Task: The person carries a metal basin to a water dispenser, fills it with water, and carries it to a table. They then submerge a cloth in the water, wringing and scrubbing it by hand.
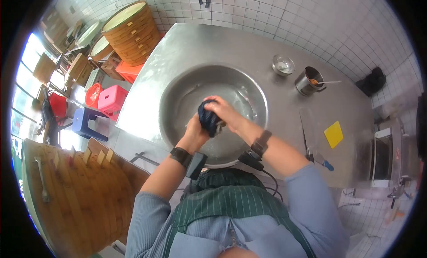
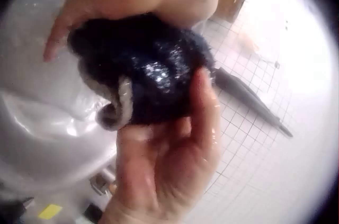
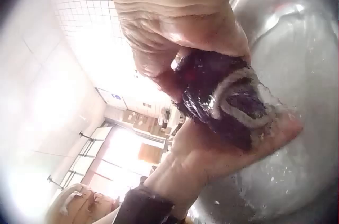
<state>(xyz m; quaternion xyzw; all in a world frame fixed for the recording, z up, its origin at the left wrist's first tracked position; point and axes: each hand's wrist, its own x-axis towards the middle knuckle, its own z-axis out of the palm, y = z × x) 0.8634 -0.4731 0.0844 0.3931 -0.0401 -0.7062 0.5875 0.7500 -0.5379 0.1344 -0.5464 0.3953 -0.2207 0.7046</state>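
Note:
Between both hands is a bunched, wet dark-blue cloth (image 1: 208, 117) with a pale edging, its folds glistening in the left wrist view. My left hand (image 1: 195, 132) grips it from the left and below. From the upper right, my right hand (image 1: 223, 112) clasps the same bundle, fingers over its top. The curled pale edge of the cloth (image 3: 206, 83) shows between the hands in the right wrist view. Beneath them stands a wide steel basin (image 1: 261, 95) with water in it; the hands are over its middle.
The basin sits on a steel table (image 1: 231, 44). To the right are a glass bowl (image 1: 283, 65), a metal mug (image 1: 307, 82) with a spoon, a knife (image 1: 305, 135) and a yellow scraper (image 1: 333, 134). Bamboo steamers (image 1: 133, 35) and plastic stools (image 1: 112, 100) stand left.

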